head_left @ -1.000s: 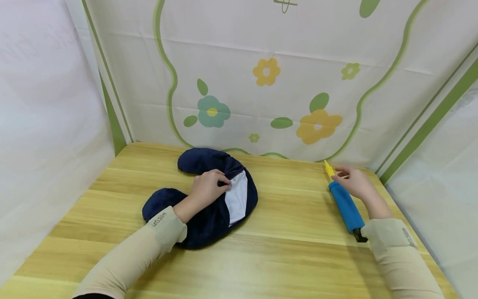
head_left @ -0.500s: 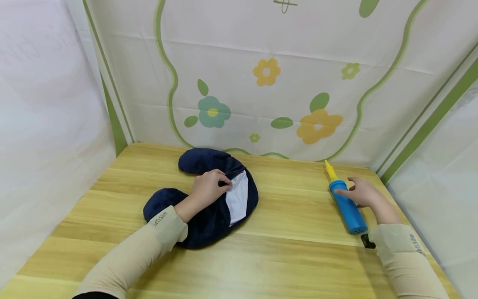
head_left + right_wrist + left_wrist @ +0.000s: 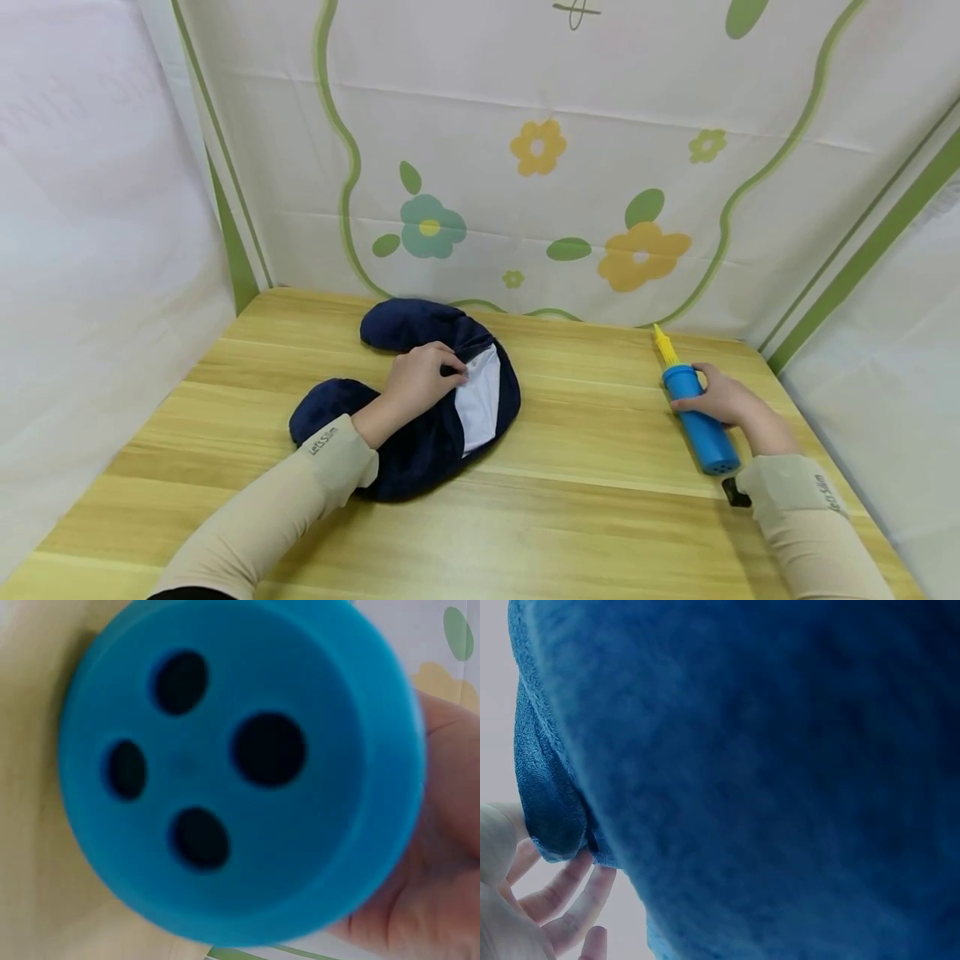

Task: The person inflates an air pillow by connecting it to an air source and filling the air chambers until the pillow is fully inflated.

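A navy plush U-shaped neck pillow lies at left-centre, its cover parted over a white inner part. My left hand reaches across it and pinches the cover's edge beside the white part. In the left wrist view, blurred blue plush fills most of the picture, with my fingers at the fabric's edge. At the right, my right hand grips a blue hand pump with a yellow nozzle pointing to the back. The pump's holed end faces the right wrist camera.
Both things are on a wood-grain table. A white flower-print cloth stands along its back edge, and white cloth also closes off both sides. Beside the right cuff sits a small black piece.
My right hand has come down from beside the pump's yellow nozzle to its blue barrel and closed round it. My left hand keeps its hold on the pillow cover.
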Tool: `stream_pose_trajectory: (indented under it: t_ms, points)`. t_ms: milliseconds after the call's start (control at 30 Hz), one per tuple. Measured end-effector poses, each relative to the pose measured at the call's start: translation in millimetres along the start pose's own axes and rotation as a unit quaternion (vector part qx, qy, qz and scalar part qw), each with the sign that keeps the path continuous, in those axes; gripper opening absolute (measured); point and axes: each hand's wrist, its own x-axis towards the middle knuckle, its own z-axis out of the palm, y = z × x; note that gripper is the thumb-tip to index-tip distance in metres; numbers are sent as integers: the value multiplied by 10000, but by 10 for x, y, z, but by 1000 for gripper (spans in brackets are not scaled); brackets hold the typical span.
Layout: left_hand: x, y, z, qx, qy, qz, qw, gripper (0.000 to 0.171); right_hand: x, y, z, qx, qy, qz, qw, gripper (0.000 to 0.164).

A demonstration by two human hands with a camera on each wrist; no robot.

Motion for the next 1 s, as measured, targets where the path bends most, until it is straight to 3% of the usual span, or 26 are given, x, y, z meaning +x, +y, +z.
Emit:
stream_pose_trajectory:
  t_ms: [400,633,1000]
  points:
    - [-1,5,-28,52,-19,-29,10000,12,3,-14,-33,14,37,-22,10000,100]
    - [-22,19,-19,20,-21,-7,10000,11,-65,-37,-75,-216,224,-267,9992,96]
    - [-7,22,0,31,14,-1,10000,10,-291,-352,-104,-545,450,-879,9936,92]
